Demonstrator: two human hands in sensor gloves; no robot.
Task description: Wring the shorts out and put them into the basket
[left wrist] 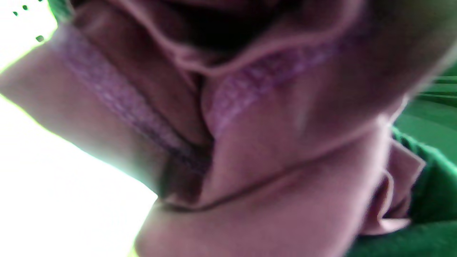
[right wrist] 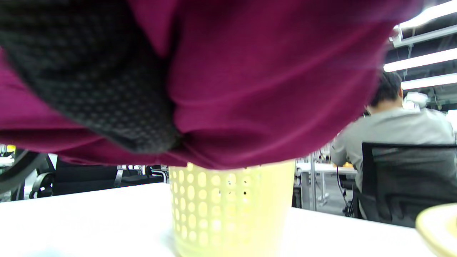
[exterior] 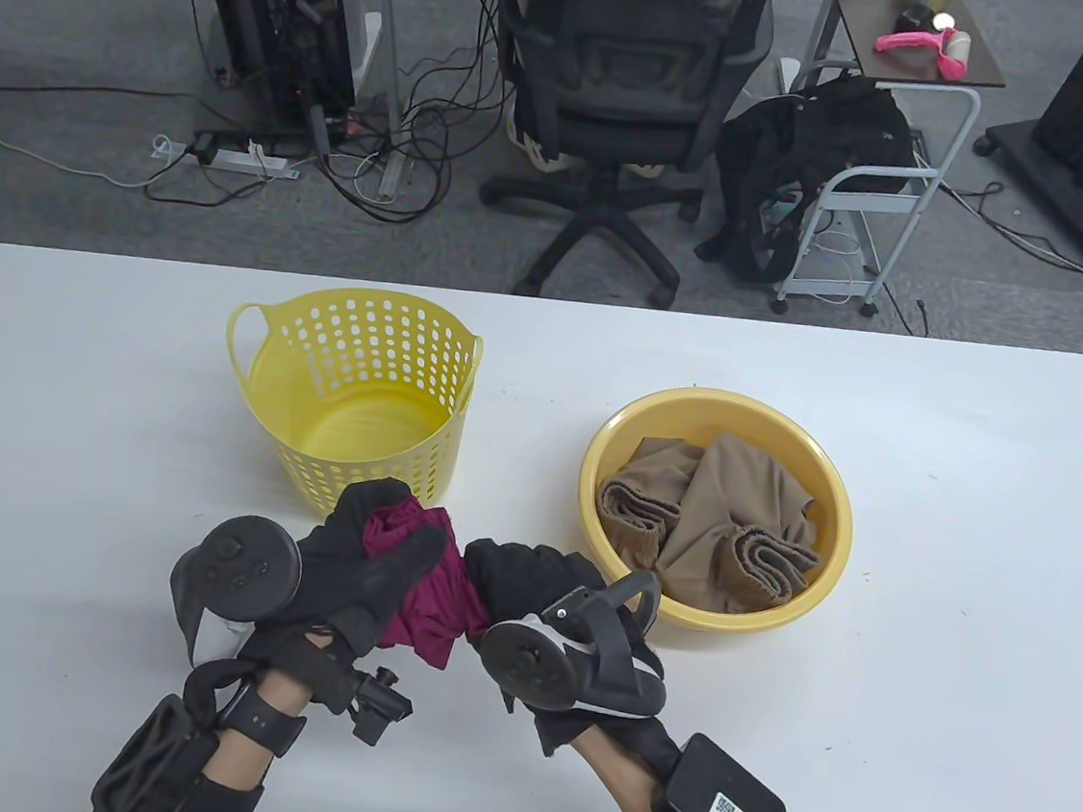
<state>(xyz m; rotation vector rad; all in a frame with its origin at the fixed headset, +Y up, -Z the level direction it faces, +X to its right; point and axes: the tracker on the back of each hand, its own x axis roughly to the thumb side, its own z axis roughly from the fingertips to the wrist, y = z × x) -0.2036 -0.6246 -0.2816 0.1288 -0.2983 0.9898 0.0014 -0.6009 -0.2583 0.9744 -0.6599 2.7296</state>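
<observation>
Gripping one bunched pair of maroon shorts [exterior: 420, 596] between them, two gloved hands work at the near edge of the white table [exterior: 950, 565]. The left hand [exterior: 361, 561] has its fingers curled over the shorts' left end, and the right hand [exterior: 532, 589] clenches the right end, so the cloth bridges the two hands just above the table. One yellow perforated basket [exterior: 359, 396] stands just beyond the left hand, with nothing visible inside it. One yellow basin [exterior: 715, 506] sits to the right of the basket, near the right hand, holding crumpled tan cloth [exterior: 712, 530]; how many pieces cannot be told. In the right wrist view the shorts [right wrist: 250, 82] fill the top, a gloved finger [right wrist: 107, 89] pressed into them, the basket [right wrist: 228, 210] below. One person [right wrist: 392, 132] sits beyond the table.
</observation>
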